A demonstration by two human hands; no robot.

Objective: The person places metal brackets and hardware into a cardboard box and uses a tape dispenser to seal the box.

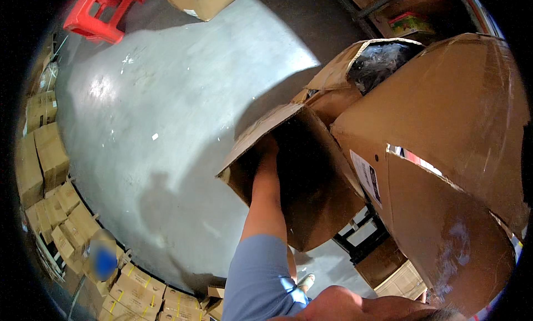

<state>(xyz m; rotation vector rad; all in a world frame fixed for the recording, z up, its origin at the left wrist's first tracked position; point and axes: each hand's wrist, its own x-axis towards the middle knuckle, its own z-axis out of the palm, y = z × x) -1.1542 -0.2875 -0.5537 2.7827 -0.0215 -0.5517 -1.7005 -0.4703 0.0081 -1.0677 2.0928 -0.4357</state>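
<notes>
My left arm, in a grey-blue short sleeve, reaches into an open brown cardboard box (pixel 322 210). My left hand (pixel 268 145) is in the dark shade inside, close to the box's far left wall. Its fingers are hidden, so whether they grip the wall or anything else cannot be told. The box is tilted with its mouth toward me, and its inside is too dark to make out any contents. My right hand does not show.
A large brown carton (pixel 433 104) with a torn slit stands against the box's right side. Behind it, another open carton holds clear plastic (pixel 383 63). A red stool (pixel 102 13) stands far left. Stacked cartons (pixel 53 154) line the left edge. Grey floor (pixel 150 99) lies between.
</notes>
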